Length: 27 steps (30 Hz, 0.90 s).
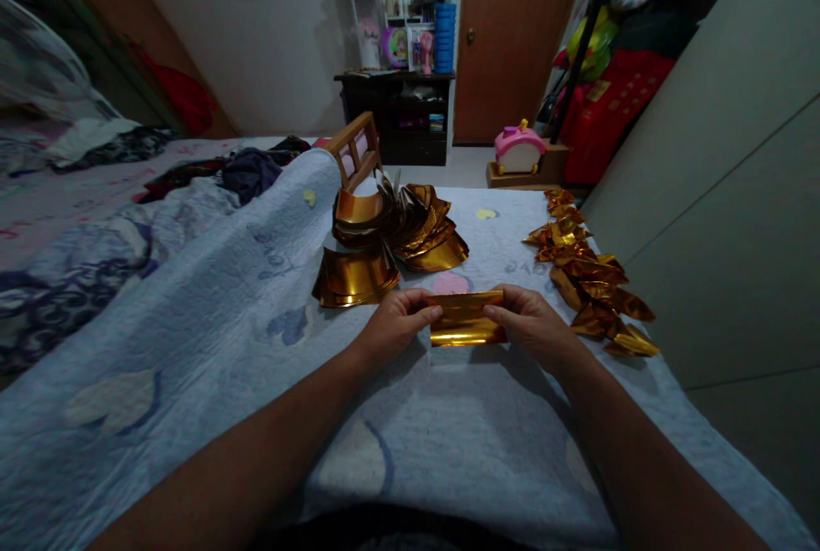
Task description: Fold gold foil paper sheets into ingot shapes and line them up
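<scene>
A shiny gold foil paper sheet (pixel 467 320) is held level between my two hands, just above the blue quilt. My left hand (pixel 402 318) pinches its left edge, thumb on top. At the right edge, my right hand (pixel 522 318) grips it the same way. Beyond my left hand lies a fanned pile of gold foil sheets (pixel 359 273), curved and overlapping. To the right of my right hand, several folded gold foil pieces (pixel 599 278) form a row along the quilt's edge.
The blue quilt (pixel 231 363) with heart patterns covers the bed and bunches up on the left. A wooden rail (pixel 352 149) stands behind the pile. Farther back are a dark cabinet (pixel 397 124), a pink toy (pixel 518 149) and a wooden door (pixel 518 30). A pale panel (pixel 736 218) borders the right side.
</scene>
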{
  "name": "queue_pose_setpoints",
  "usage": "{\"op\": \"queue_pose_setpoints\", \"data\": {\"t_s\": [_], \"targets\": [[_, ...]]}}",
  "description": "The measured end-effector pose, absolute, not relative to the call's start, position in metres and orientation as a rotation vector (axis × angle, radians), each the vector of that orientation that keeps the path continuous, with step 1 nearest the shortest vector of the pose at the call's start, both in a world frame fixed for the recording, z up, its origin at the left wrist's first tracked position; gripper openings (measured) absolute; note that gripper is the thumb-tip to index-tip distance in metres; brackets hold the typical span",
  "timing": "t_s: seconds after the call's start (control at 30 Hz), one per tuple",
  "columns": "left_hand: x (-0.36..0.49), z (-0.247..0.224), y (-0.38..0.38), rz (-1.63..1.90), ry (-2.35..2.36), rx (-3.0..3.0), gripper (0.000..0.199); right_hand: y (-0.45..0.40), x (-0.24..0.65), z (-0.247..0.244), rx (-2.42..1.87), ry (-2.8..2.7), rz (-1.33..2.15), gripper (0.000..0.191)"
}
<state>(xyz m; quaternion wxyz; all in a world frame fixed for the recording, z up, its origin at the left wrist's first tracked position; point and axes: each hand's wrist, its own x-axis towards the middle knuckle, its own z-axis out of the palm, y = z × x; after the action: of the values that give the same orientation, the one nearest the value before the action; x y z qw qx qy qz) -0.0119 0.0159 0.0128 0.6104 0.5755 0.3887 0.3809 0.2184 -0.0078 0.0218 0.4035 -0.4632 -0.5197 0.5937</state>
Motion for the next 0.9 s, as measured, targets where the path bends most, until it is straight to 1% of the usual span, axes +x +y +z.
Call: {"op": "queue_pose_setpoints", "data": {"t_s": [0.17,0.37,0.53,0.63,0.7,0.8,0.83,0.9], "targets": [[-0.013,0.011,0.016,0.879,1.019,1.41,0.02,-0.006,0.222,0.021,-1.183,-1.434,1.383,0.023],[-0.012,0.012,0.015,0.858,1.047,1.326,0.026,-0.005,0.221,0.027,-1.236,-1.418,1.326,0.019],[-0.009,0.012,0.017,0.975,0.994,1.359,0.018,-0.006,0.22,0.025,-1.259,-1.414,1.28,0.02],[-0.008,0.011,0.017,1.007,0.98,1.386,0.018,-0.006,0.22,0.021,-1.24,-1.411,1.244,0.022],[-0.006,0.01,0.015,1.01,0.959,1.326,0.027,-0.006,0.219,0.019,-1.212,-1.416,1.154,0.022],[-0.005,0.009,0.014,1.031,0.939,1.221,0.05,-0.007,0.217,0.017,-1.217,-1.456,0.886,0.019],[-0.005,0.009,0.013,1.054,0.965,1.222,0.054,-0.008,0.216,0.016,-1.226,-1.483,0.78,0.019],[-0.006,0.007,0.013,1.105,1.057,1.292,0.055,-0.009,0.215,0.016,-1.244,-1.56,0.594,0.021]]}}
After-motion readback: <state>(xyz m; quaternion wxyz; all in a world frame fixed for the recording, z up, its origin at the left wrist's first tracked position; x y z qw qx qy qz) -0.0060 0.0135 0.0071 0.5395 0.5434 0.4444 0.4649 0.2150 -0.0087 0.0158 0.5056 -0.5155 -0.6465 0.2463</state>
